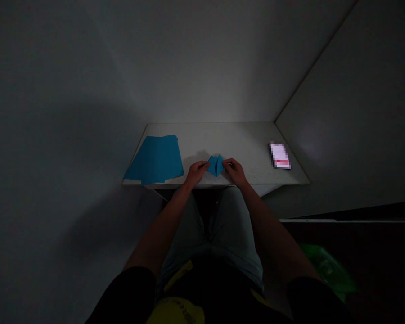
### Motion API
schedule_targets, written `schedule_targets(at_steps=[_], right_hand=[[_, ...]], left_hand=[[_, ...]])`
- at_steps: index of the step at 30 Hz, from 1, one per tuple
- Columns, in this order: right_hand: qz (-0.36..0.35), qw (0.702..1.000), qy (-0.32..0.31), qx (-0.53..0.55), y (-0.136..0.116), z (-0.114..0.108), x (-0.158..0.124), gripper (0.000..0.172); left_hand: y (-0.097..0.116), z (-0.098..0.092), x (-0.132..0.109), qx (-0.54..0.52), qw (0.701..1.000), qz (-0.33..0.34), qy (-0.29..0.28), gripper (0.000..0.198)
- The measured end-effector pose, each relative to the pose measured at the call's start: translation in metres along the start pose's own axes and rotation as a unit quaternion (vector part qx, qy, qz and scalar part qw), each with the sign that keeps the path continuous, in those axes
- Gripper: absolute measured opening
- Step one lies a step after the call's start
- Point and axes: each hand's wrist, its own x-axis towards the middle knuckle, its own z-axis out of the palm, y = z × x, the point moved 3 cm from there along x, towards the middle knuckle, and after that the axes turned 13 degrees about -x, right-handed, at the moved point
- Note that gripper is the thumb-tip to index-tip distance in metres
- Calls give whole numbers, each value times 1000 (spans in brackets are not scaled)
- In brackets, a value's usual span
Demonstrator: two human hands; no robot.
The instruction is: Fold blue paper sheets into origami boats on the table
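Note:
A small piece of folded blue paper (216, 166) is held up just over the table's front part, its points spread with a dark crease between them. My left hand (197, 173) pinches its left corner between thumb and fingers. On the other side, my right hand (235, 171) grips the right corner the same way. Several larger blue paper sheets (158, 157) lie overlapping on the table, left of my left hand.
The white table (202, 132) meets a wall behind it and another wall at its right. A phone with a lit, blurred screen (279, 155) rests near the right end. Down at the lower right is a green, see-through object (327, 267), dimly lit.

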Motion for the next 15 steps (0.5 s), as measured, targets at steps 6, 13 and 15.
schedule_targets(at_steps=[6,13,15], right_hand=[[14,995,63,73,9,-3,3,54],[59,994,43,84,14,-1,3,60],[67,994,38,76,12,-1,2,61]], left_hand=[[-8,-7,4,-71,995,12,69,52],[-19,-7,7,-96,990,-23,101,47],[-17,-5,6,-83,992,-21,92,46]])
